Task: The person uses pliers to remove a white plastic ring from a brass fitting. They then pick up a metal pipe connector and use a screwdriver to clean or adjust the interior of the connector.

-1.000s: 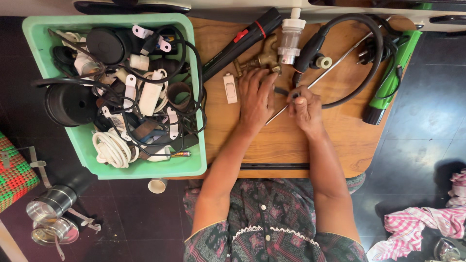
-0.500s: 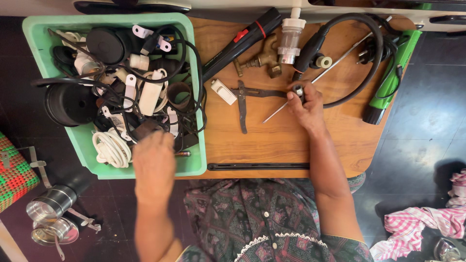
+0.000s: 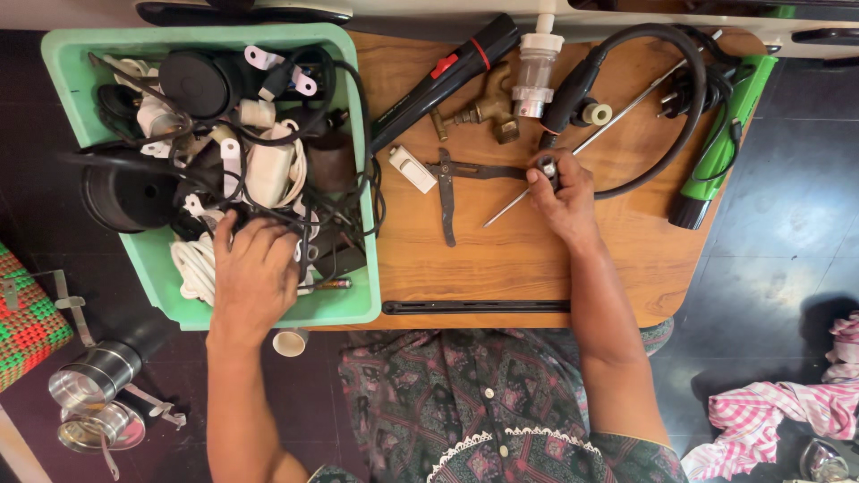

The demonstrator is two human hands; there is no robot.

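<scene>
Looking down on a low brown wooden desk (image 3: 537, 259) set on dark floor tiles, with a mint-green plastic tray (image 3: 369, 295) taking up its left end.

Pinching a small dark metal piece (image 3: 548, 167) near the middle of the desk, toward the far edge, between thumb and fingertips of the right hand (image 3: 565, 199); closing tightly on it, with the other fingers curled in beside. Lying right at that pinch, a thin silver metal rod (image 3: 617, 112) running slantwise toward the far right corner; not being able to tell whether piece and rod are joined.

Judging the piece as hard, stiff and light, probably smooth enough to slip, so best taken by a fingertip pinch across its sides, as now. Judging the rod as rigid yet springy over its length, likely to swing if lifted from one end.

Pressing the left hand (image 3: 253, 273) palm down into a tangle of black and white cables (image 3: 268, 170) at the tray's near side, fingers spread and bent; not being able to tell whether closing on anything. Expecting those cables to be limp and snagging, dragging neighbours along.

Lying just left of the right hand, a dark flat metal bracket (image 3: 445, 192), and beyond it, a brass tap (image 3: 479, 112).
</scene>
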